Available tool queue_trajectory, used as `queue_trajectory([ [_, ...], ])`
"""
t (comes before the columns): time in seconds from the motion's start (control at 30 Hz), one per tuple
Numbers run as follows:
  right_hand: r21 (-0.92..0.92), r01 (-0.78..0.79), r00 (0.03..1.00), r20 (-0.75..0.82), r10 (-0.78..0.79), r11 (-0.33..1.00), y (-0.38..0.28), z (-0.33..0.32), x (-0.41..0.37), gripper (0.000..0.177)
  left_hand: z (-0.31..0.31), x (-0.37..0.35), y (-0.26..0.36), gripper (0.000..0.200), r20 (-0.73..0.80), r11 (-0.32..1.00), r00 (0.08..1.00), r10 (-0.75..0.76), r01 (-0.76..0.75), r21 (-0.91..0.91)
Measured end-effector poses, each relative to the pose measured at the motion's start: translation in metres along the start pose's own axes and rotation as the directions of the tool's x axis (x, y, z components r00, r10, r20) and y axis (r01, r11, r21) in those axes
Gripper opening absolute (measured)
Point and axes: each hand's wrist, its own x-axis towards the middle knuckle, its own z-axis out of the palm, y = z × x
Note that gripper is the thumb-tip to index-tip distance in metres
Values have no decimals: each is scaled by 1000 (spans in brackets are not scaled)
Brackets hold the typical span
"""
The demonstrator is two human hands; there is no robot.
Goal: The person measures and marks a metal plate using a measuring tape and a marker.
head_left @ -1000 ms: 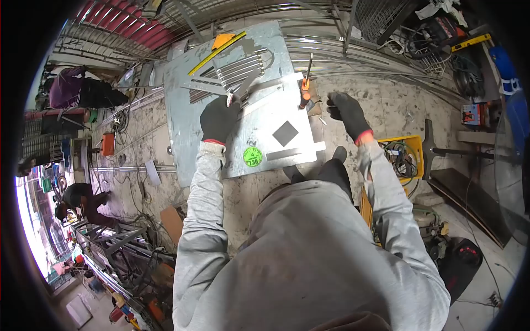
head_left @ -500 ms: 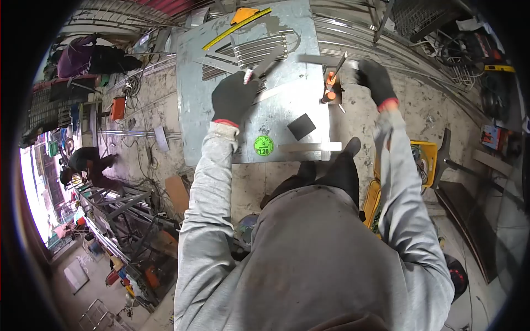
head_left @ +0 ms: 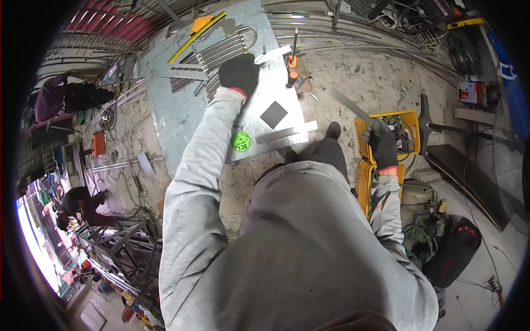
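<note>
My left hand (head_left: pixel 238 74), in a black glove, rests over a row of metal bars (head_left: pixel 223 48) on the metal-topped table (head_left: pixel 182 132). Its fingers are hidden, so any grip cannot be seen. A pale flat strip (head_left: pixel 273 54) lies just right of it. Out past the table's right side, my right hand (head_left: pixel 380 140) is closed around a flat grey metal strip (head_left: pixel 350 106), blurred, over a yellow toolbox (head_left: pixel 361 144). Nearer me on the table are a dark square plate (head_left: pixel 274 115), another flat strip (head_left: pixel 287 133) and a green round label (head_left: pixel 241 142).
An orange-handled clamp (head_left: pixel 292 69) sits at the table's right edge. A yellow ruler (head_left: pixel 196 37) and an orange triangular piece (head_left: pixel 201 23) lie at the far side. Long metal tubes (head_left: pixel 309 25) stretch behind. Another person (head_left: pixel 83 204) bends at the left.
My right hand has moved down and toward me, from beside the clamp to the yellow toolbox, carrying the strip. My left hand stays over the bars; the view has turned right.
</note>
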Motion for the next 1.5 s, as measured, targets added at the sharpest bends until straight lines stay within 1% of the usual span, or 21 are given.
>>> queue_trajectory([
  [0.03,4,1,1000,-3,-1,1000,6,8,3,36,-12,-8,2,29,1,998,999,-55,55,-43],
  [0.07,-226,96,990,120,-70,969,12,13,14,42,-29,-20,6,33,-23,992,995,-94,92,-80],
  [0.1,-431,209,961,255,-104,878,18,18,24,51,-47,-41,12,29,-91,988,991,-99,87,-124],
  [0.27,-362,162,922,388,-10,918,24,84,51,47,-63,-147,8,33,168,921,928,-333,358,-151],
  [0.33,-323,136,892,451,26,937,32,97,61,44,-57,-187,15,33,180,898,919,-351,385,-214],
  [0.37,-319,101,900,434,50,942,34,104,65,37,-50,-202,17,35,190,884,909,-372,409,-225],
  [0.43,-315,35,911,400,99,948,37,115,71,22,-34,-226,22,36,126,891,919,-372,392,-229],
  [0.47,-329,38,904,414,108,944,37,117,72,22,-27,-234,23,36,107,889,923,-371,386,-245],
  [0.53,-490,84,882,441,163,868,37,117,73,27,-20,-245,26,37,80,897,935,-344,353,-266],
  [0.57,-501,86,876,450,174,861,39,117,72,27,-16,-248,27,37,78,889,929,-362,369,-270],
  [0.63,-550,43,891,399,217,834,39,120,66,33,-13,-248,30,38,-57,899,944,-325,290,-328],
  [0.73,-569,-40,866,390,312,821,40,117,66,40,-13,-244,29,38,-7,900,947,-320,302,-315],
  [0.77,-568,-42,869,385,310,822,40,115,66,40,-14,-242,29,39,18,911,953,-301,293,-290],
  [0.83,-544,-160,871,315,377,823,29,121,56,43,-12,-241,27,40,6,914,960,-279,268,-304],
  [0.9,-500,-189,880,296,372,845,37,116,56,44,-15,-238,26,41,-6,918,967,-255,241,-315],
  [0.97,-451,-216,890,274,365,866,42,107,54,44,-22,-235,28,42,88,929,962,-257,271,-253],
  [1.07,-409,-269,881,262,395,872,43,101,42,45,-22,-235,29,40,98,936,967,-236,253,-246],
  [1.13,-336,-291,812,408,417,896,46,95,42,46,-15,-234,24,38,118,928,964,-237,261,-267],
  [1.27,-190,-391,825,361,434,901,65,93,48,43,-13,-236,22,35,109,928,966,-236,257,-271],
  [1.33,-109,-406,854,307,420,907,61,100,43,33,-15,-236,23,35,114,924,963,-243,265,-274],
  [1.5,-109,-411,813,407,417,905,75,82,58,39,-14,-235,22,35,141,919,953,-269,298,-259],
])
